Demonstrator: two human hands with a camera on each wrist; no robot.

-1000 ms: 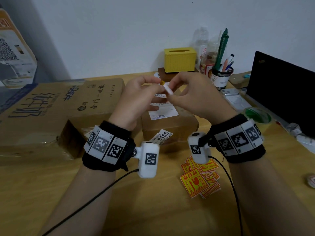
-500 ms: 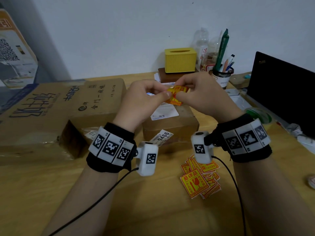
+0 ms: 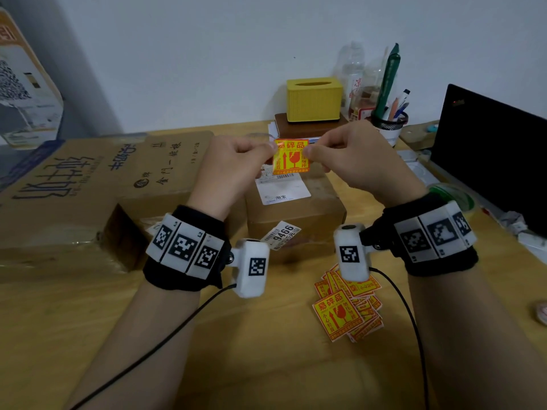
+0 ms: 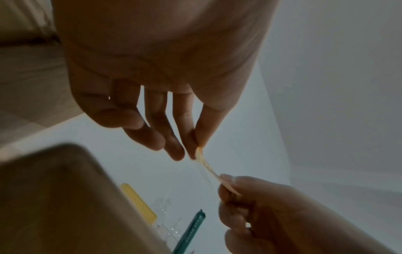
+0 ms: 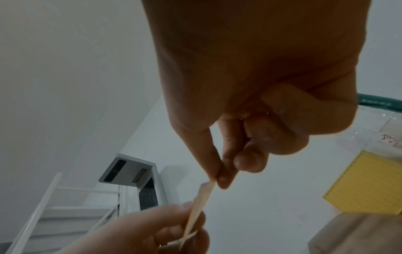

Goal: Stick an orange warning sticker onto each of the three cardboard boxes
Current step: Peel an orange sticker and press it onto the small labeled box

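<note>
An orange warning sticker [image 3: 291, 157] hangs upright in the air, printed face toward me. My left hand [image 3: 236, 164] pinches its upper left corner and my right hand [image 3: 352, 156] pinches its upper right corner. In the wrist views the sticker [image 4: 206, 165] [image 5: 199, 202] shows edge-on between thumb and forefinger of each hand. It hangs above a small cardboard box [image 3: 299, 214] with a white shipping label. A large flat cardboard box [image 3: 88, 179] lies to the left, and a third box [image 3: 127, 232] sits partly behind my left wrist.
A loose pile of orange stickers [image 3: 347, 306] lies on the wooden table [image 3: 266, 365] near my right wrist. At the back stand a yellow tissue box [image 3: 313, 99], bottles and a pen cup [image 3: 389, 125]. A black laptop screen [image 3: 491, 149] stands on the right.
The sticker has turned from edge-on and crumpled-looking to flat and facing me. Both hands have spread slightly apart, each holding a top corner.
</note>
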